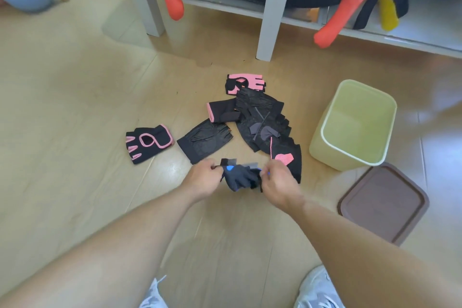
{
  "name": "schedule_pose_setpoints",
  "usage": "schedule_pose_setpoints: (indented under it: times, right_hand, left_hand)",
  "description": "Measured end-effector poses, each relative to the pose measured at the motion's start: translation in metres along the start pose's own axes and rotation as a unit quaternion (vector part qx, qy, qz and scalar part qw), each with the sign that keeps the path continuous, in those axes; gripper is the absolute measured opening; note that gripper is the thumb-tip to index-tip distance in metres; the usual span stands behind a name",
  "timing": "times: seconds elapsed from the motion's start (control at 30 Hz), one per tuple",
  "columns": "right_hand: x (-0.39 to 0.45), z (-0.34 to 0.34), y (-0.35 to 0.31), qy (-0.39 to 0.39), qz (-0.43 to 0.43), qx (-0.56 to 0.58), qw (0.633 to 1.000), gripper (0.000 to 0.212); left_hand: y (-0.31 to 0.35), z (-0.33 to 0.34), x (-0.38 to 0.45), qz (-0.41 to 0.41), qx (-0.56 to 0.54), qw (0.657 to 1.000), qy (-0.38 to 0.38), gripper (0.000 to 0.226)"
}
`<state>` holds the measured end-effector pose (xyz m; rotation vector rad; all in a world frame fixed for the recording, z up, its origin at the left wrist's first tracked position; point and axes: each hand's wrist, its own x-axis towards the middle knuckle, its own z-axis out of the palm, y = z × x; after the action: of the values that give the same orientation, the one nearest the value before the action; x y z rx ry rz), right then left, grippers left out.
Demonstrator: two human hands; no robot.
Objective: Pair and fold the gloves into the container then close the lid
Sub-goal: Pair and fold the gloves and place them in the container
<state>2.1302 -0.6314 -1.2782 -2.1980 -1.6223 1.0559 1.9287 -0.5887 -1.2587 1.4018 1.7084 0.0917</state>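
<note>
Step in hand: pairing. Left hand [203, 180] and right hand [280, 182] pinch opposite ends of blue-trimmed gloves [241, 176]. Next, likely: fold, drop into empty green container [325, 144]; lid [382, 204] lies beside.

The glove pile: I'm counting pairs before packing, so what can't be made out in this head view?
- Dark blue-accented gloves: motion-blurred and partly covered by the left hand and right hand; one glove or two is unclear.
- Black gloves in the pile: overlapping, so their count is uncertain.
- Container: the near wall hides part of its floor.
</note>
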Motion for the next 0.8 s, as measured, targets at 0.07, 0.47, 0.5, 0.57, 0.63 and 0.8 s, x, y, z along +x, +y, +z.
schedule_pose_setpoints:
  times: [0.07, 0.47, 0.5, 0.57, 0.63, 0.8]
  right_hand:
    - [0.002, -0.031, -0.021, -0.016, -0.003, 0.045, 0.999, 0.018]
    - [-0.034, -0.206, -0.138, -0.006, -0.075, 0.014, 0.997, 0.015]
    - [-0.041, -0.211, -0.145, 0.006, -0.091, 0.025, 0.996, 0.016]
    - [-0.055, -0.209, -0.152, 0.016, -0.119, 0.064, 0.991, 0.016]
    - [-0.068, -0.193, -0.152, 0.0, -0.133, 0.114, 0.985, 0.014]
    - [-0.079, -0.148, -0.15, -0.074, -0.164, 0.219, 0.959, 0.013]
  left_hand:
    - [0.024, -0.033, 0.0, 0.014, -0.023, 1.0, -0.004, 0.021]
    - [0.112, -0.158, -0.063, 0.121, -0.047, 0.983, -0.129, 0.028]
    - [0.111, -0.158, -0.068, 0.128, -0.089, 0.98, -0.122, 0.033]
    - [0.11, -0.155, -0.079, 0.128, -0.157, 0.973, -0.114, 0.046]
    - [0.11, -0.146, -0.086, 0.122, -0.211, 0.965, -0.097, 0.055]
    - [0.119, -0.133, -0.101, 0.064, -0.376, 0.912, -0.149, 0.042]
